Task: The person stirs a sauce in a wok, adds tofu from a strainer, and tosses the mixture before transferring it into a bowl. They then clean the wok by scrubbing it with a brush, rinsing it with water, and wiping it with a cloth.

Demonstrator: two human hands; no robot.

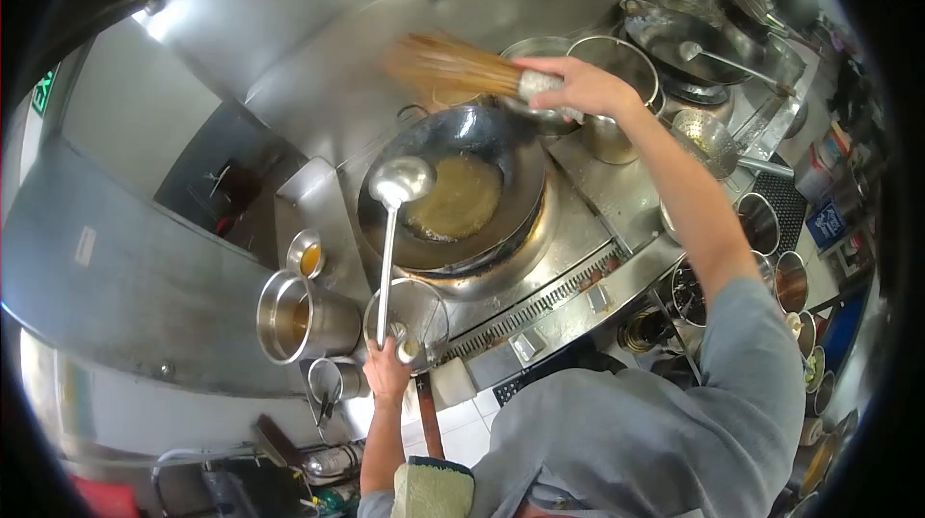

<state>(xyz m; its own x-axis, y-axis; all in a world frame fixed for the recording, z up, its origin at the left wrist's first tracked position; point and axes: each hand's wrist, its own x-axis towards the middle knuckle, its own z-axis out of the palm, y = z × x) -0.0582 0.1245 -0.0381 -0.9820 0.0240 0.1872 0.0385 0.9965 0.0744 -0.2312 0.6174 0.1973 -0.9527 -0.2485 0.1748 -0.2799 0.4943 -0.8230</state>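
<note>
The left hand (386, 373) was clamped on the handle end of one ladle (390, 229), and the right hand (578, 86) was closed around one bamboo brush (453, 68). The ladle's long axis ran from that hand up to the single wok (520, 171), bowl over its yellowish liquid. The brush pointed away from the right hand, bristles blurred above the wok's far rim.
</note>
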